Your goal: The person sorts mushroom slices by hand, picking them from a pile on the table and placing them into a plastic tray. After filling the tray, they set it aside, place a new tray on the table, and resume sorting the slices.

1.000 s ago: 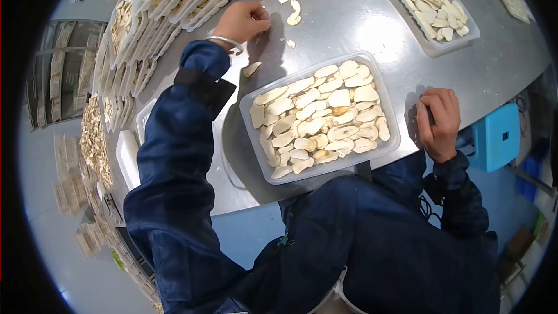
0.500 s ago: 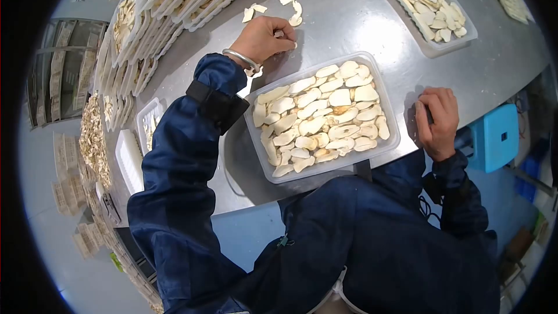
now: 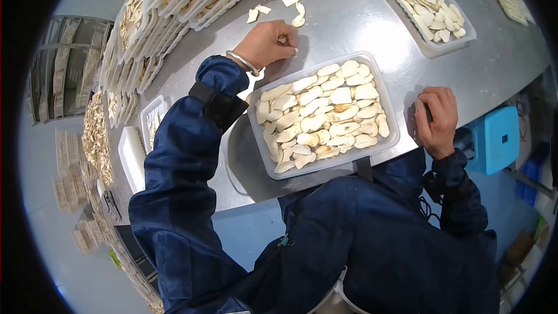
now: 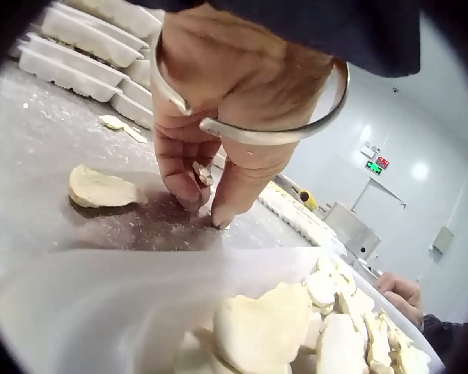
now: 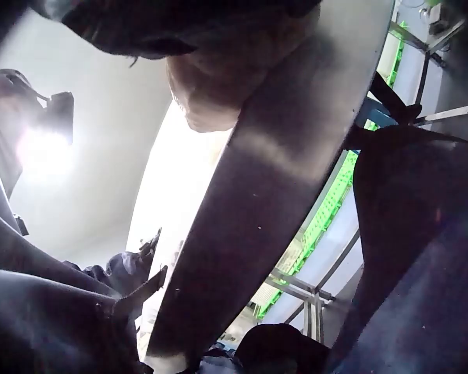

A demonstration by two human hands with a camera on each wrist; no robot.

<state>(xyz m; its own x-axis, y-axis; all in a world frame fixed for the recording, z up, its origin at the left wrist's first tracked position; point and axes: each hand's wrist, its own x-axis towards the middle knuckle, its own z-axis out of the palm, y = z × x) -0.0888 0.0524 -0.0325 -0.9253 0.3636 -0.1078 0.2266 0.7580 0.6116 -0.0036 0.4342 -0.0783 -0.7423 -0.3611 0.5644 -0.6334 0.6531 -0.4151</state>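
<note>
In the head view, a clear plastic tray (image 3: 264, 160) lies on the metal table, covered with rows of pale sliced pieces (image 3: 340, 96). Just beyond its upper left corner, the left hand (image 3: 267, 45) is lowered to the tabletop. The left wrist view shows that hand (image 4: 210, 132) with a small pale scrap (image 4: 203, 173) held in its curled fingers, thumb tip close to the metal. A larger slice (image 4: 101, 188) lies beside it. The right hand (image 3: 437, 121) rests loosely curled on the table, right of the tray; the right wrist view shows only part of it (image 5: 210, 89).
Stacked trays (image 3: 195, 0) of dried slices stand at the upper left, and another filled tray (image 3: 474, 38) sits at the upper right. Scraps (image 3: 299, 17) lie beyond the left hand. A white tray (image 3: 131, 157) is near the left edge; a blue box (image 3: 501, 139) stands below at right.
The left hand has moved right and closer to the filled tray, uncovering small scraps where it was. A bit of slice near its fingertips is now out of sight. The right hand stays put.
</note>
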